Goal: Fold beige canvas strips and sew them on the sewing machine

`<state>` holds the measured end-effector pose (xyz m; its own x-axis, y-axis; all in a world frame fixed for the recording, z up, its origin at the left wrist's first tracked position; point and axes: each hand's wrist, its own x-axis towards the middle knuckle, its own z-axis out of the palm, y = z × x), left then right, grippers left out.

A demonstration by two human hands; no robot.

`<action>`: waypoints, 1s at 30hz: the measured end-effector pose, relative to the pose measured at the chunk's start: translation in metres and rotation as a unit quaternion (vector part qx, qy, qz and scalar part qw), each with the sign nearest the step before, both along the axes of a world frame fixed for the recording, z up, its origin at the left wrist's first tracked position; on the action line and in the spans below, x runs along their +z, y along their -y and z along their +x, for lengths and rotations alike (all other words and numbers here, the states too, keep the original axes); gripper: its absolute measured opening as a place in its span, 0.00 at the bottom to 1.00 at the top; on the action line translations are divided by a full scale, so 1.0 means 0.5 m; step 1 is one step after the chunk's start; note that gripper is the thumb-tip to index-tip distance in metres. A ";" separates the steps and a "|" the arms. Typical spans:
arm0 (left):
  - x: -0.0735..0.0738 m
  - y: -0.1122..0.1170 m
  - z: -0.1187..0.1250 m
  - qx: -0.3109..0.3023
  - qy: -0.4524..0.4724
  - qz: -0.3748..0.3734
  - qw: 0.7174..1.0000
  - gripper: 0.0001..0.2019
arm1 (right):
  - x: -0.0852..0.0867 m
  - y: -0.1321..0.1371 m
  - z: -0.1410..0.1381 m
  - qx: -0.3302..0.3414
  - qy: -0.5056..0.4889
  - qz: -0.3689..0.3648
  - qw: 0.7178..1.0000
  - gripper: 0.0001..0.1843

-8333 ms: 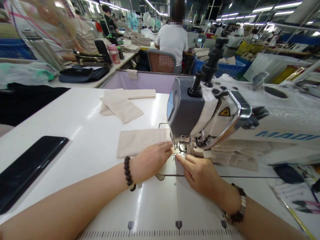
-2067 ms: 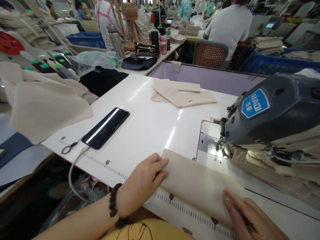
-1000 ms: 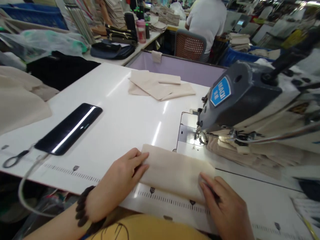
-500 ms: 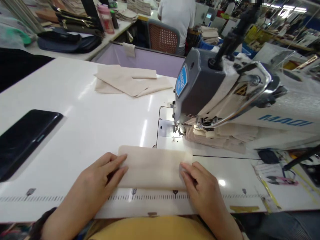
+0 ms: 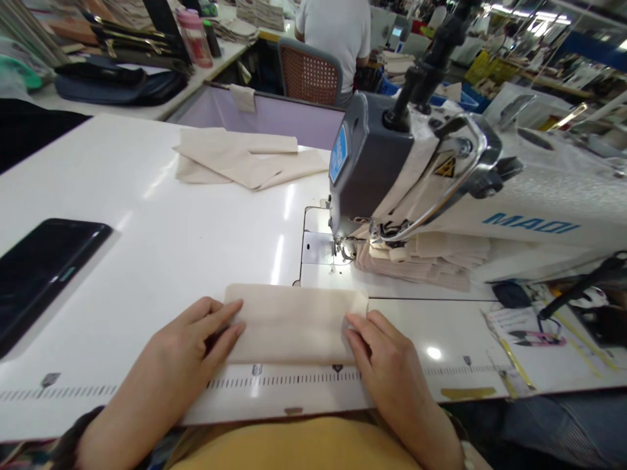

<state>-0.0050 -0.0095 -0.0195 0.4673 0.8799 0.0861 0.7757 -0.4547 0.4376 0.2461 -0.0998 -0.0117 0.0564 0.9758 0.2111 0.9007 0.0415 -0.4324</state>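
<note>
A beige rectangle of folded fabric point(image 5: 291, 324) lies at the front of the white sewing table, just above the printed ruler. My left hand point(image 5: 189, 349) pinches its left edge between thumb and fingers. At the right end, my right hand point(image 5: 386, 352) pinches the fabric's edge, close to its upper right corner. Behind the fabric and to the right stands the sewing machine point(image 5: 377, 156), its needle and presser foot point(image 5: 340, 248) a short way from the fabric. More beige pieces point(image 5: 426, 258) lie stacked under the machine's arm.
Loose beige fabric pieces point(image 5: 245, 156) lie at the table's far side. A black phone point(image 5: 49, 277) rests at the left. Pink-handled snips point(image 5: 536, 338) sit on paper at the right. A person in a white shirt point(image 5: 336, 39) sits beyond the lilac-lined trough point(image 5: 294, 124).
The whole view has shifted slightly, so everything appears a little further left. Both hands keep their hold on the fabric, which stays in about the same place on the table.
</note>
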 end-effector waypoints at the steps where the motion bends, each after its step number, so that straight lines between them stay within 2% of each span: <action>1: 0.000 0.000 0.000 0.000 0.000 -0.001 1.000 0.23 | 0.000 0.001 -0.001 0.001 0.003 0.003 1.000 0.13; 18: -0.009 -0.002 -0.002 -0.003 -0.006 -0.001 1.000 0.22 | 0.001 -0.002 -0.002 -0.020 -0.014 -0.007 1.000 0.11; 23: -0.008 0.002 -0.001 -0.015 -0.022 0.022 0.999 0.21 | 0.005 -0.002 0.001 -0.045 0.042 -0.050 0.997 0.09; 26: -0.001 0.003 0.002 -0.020 -0.054 0.047 0.997 0.20 | 0.006 0.001 0.012 -0.075 0.086 -0.051 0.992 0.10; 28: 0.005 0.001 0.004 -0.038 -0.060 0.091 0.993 0.19 | 0.006 0.001 0.020 -0.079 0.116 -0.025 0.990 0.13; 30: 0.012 -0.004 0.007 -0.107 -0.056 0.128 0.984 0.17 | 0.007 -0.002 0.024 -0.040 0.143 0.024 0.989 0.14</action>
<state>-0.0014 -0.0077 -0.0137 0.6585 0.7167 0.2294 0.6874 -0.6970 0.2042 0.2579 -0.0986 -0.0083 0.0649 0.9593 0.2748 0.9870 -0.0212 -0.1592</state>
